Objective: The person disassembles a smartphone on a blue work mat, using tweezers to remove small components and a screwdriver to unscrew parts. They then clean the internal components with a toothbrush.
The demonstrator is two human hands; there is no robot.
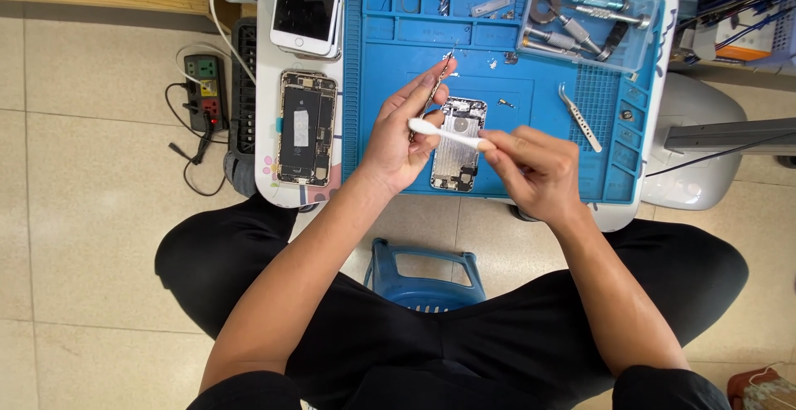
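— Two hands over the opened phone (pixel 457 143): why raised?
— Left hand (pixel 396 140) fingers pinch a thin metal part (pixel 439 81) clear; right hand (pixel 535 169) fingers clamp a white brush (pixel 444 133) just beneath, bristles leftward.

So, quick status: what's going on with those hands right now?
Left hand pinching thin metal strip. Right hand holding white brush. Opened phone beneath on blue mat. Nothing in the way.

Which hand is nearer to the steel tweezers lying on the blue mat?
Right. The right hand lies just left of the tweezers, holding a white brush. The left hand is farther left, beyond the opened phone.
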